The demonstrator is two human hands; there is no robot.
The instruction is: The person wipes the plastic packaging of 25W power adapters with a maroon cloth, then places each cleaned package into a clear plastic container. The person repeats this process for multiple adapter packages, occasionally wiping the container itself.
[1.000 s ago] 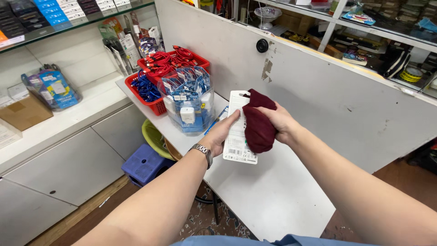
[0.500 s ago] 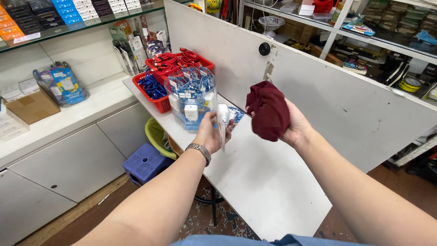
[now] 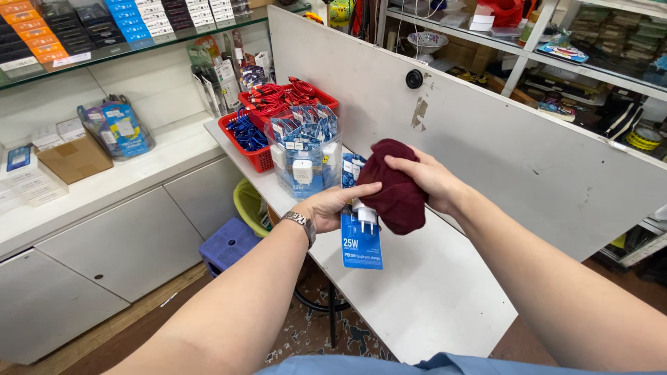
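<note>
A long white table [image 3: 431,292] is running away from the camera, its far side backed by a white board wall [image 3: 500,139]. At the table's far end a red basket [image 3: 260,149] is sitting, filled with coiled red and blue cables. Just in front of it a clear plastic bag [image 3: 303,156] of packaged white chargers is standing upright on the tabletop. Below the table's left edge a yellow-green bin [image 3: 249,203] and a blue stool [image 3: 229,244] are showing on the floor.

Above the middle of the table, the right hand [image 3: 431,182] is closing around a bunched maroon cloth [image 3: 396,191], pressing it against the top of a blue carded charger package [image 3: 361,232]. The left hand [image 3: 333,207] is gripping that package by its upper left edge, thumb across the front, holding it upright in the air with the white plug facing the camera. A metal wristwatch [image 3: 300,223] is sitting on the left wrist.
</note>
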